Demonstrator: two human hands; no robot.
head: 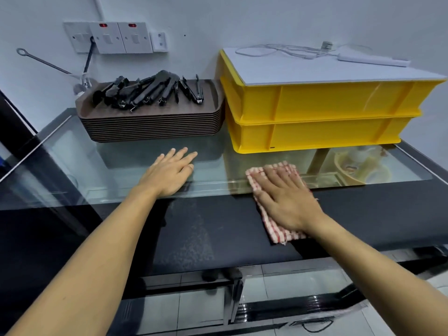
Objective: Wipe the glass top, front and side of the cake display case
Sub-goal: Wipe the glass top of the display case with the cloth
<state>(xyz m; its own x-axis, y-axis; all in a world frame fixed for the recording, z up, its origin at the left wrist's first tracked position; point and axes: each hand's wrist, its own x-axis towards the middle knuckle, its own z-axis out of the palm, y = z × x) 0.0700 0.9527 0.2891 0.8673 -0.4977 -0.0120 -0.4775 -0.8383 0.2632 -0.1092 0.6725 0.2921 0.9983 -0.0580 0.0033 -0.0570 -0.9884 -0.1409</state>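
Observation:
The display case's glass top [101, 170] stretches across the view, with a dark band [194, 226] along its near side. My right hand [288, 200] presses flat, fingers straight, on a red-and-white checked cloth [274, 229] that lies half on the clear glass and half on the dark band. My left hand [169, 173] rests flat on the glass to the left, fingers spread, holding nothing. Below the near edge the case's front glass [291, 294] shows tiled floor through it.
A stack of brown trays [155, 127] holding several black tongs [150, 90] stands at the back of the top. Two stacked yellow crates [320, 115] sit to its right, under a white board with a power strip [373, 59]. Wall sockets [114, 37] are behind.

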